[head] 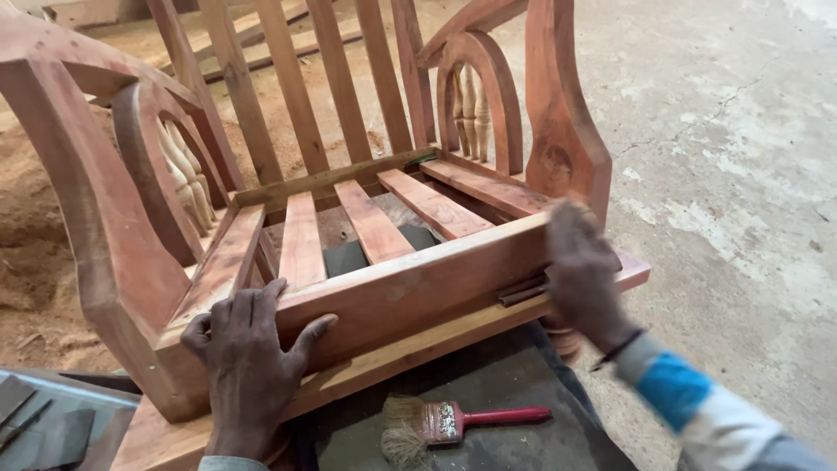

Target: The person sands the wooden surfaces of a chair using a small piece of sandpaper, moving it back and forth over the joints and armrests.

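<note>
An unfinished reddish wooden chair frame [410, 288] stands in front of me, with slatted seat and back and arched side panels holding pale turned spindles. My left hand [248, 349] lies flat with fingers spread on the left end of the front rail. My right hand [580, 275] is blurred and pressed against the rail's right end by the front leg, over a dark flat piece [521, 292], apparently sandpaper; its grip on that piece is unclear.
A paintbrush [453, 423] with a red handle and dusty bristles lies on a dark surface [514, 384] below the rail. Sawdust [26, 262] is heaped at the left. Cracked concrete floor [732, 157] lies to the right. More timber [261, 48] rests behind the chair.
</note>
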